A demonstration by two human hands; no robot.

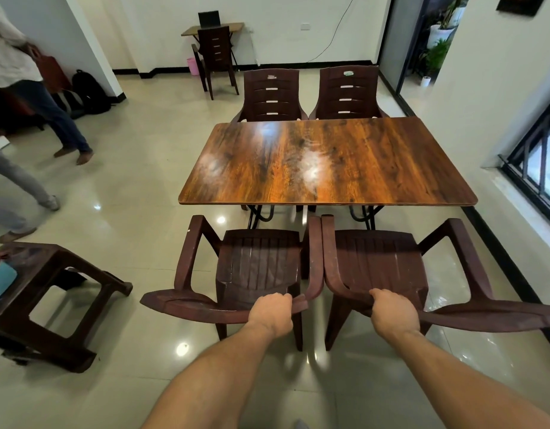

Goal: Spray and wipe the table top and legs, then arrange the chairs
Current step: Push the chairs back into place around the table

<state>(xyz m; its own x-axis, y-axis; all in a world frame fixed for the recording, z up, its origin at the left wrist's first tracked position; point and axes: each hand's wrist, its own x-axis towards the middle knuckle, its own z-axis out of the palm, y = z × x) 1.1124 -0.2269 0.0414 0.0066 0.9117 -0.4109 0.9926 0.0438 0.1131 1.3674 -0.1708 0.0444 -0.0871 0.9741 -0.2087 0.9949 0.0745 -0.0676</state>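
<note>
A glossy wooden table top (pixel 354 168) stands in the middle of the room on black legs (pixel 256 215). Two dark brown plastic armchairs face it on my side, arms touching. My left hand (pixel 271 311) grips the backrest top of the near left chair (pixel 261 267). My right hand (pixel 394 312) grips the backrest top of the near right chair (pixel 382 264). Two more brown chairs, the far left chair (pixel 272 96) and the far right chair (pixel 348 94), sit tucked against the table's far edge.
A brown plastic stool (pixel 55 300) lies tipped at the left, a blue object beside it. People's legs (pixel 60 125) are at the far left. A small desk with a chair (pixel 216 54) stands at the back wall. A barred window (pixel 538 168) is at the right.
</note>
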